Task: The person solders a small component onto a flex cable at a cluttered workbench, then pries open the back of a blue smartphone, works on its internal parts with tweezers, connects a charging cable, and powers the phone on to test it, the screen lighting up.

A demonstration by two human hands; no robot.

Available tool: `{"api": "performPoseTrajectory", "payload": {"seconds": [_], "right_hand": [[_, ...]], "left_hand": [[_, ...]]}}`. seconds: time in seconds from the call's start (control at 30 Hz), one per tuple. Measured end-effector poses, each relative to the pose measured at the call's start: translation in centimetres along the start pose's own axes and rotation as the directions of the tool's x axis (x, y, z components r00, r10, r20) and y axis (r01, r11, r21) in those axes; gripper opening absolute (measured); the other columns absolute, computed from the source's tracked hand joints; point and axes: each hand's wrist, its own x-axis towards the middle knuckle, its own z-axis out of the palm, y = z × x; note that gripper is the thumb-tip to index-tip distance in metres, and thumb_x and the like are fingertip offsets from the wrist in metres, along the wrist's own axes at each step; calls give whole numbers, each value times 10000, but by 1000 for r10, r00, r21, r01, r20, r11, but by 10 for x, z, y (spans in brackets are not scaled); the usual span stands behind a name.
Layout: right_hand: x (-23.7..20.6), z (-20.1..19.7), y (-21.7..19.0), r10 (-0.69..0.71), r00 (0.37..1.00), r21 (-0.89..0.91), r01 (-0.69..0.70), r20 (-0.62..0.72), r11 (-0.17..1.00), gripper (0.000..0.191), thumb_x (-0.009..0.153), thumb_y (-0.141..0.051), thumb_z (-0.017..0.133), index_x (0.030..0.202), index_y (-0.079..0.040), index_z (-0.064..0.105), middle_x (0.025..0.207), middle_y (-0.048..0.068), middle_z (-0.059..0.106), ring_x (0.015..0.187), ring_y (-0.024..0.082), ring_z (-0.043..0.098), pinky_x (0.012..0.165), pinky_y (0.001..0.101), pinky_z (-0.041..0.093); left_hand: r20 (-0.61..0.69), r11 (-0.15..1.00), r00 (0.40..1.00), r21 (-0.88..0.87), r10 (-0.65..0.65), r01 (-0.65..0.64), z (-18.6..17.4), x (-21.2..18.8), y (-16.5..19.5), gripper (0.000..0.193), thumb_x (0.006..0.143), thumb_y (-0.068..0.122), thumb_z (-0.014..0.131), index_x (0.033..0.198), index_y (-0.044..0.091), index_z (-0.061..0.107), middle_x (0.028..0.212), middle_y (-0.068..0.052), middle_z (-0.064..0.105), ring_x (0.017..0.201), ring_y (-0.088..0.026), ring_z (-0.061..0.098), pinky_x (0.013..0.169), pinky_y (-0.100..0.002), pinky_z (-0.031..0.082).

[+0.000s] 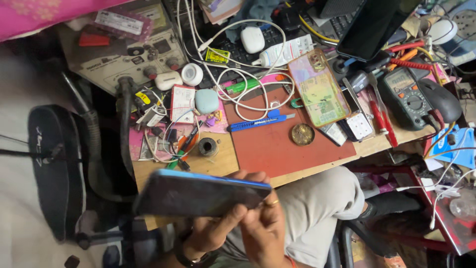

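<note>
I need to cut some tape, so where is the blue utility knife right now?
In the head view the blue utility knife lies on the red mat at mid-desk, just below the coiled white cable and left of the round brass disc.

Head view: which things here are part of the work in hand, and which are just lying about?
In hand:
- dark blue-edged smartphone, gripped by left hand and right hand

Lying about:
- blue utility knife
- round brass tin
- coiled white cable
- green multimeter
- red screwdrivers
</note>
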Motion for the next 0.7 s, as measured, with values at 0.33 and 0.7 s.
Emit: {"api": "performPoseTrajectory", "payload": {"seconds": [0.33, 0.7], "right_hand": [[211, 116, -68, -72, 411, -418, 896, 909, -150, 360, 867, -1, 708, 1223, -18, 654, 1140, 164, 654, 1055, 351, 630, 883, 424, 528], [260, 178, -65, 64, 134, -67, 787, 989, -613, 194, 937, -111, 680, 1125, -62, 678, 1086, 100, 677, 1074, 312, 626, 869, 436, 529]], "left_hand": [[-415, 970, 886, -206, -207, 130, -19, 23, 47, 522, 940, 47, 683, 1428, -33, 517, 1240, -110, 664, 1137, -218, 688, 970, -420, 577], [-193, 887, 884, -282, -426, 366, -30, 58, 71, 586, 848, 27, 736, 1403, 48, 548, 1091, -53, 708, 1002, -169, 725, 848, -360, 603]]}}
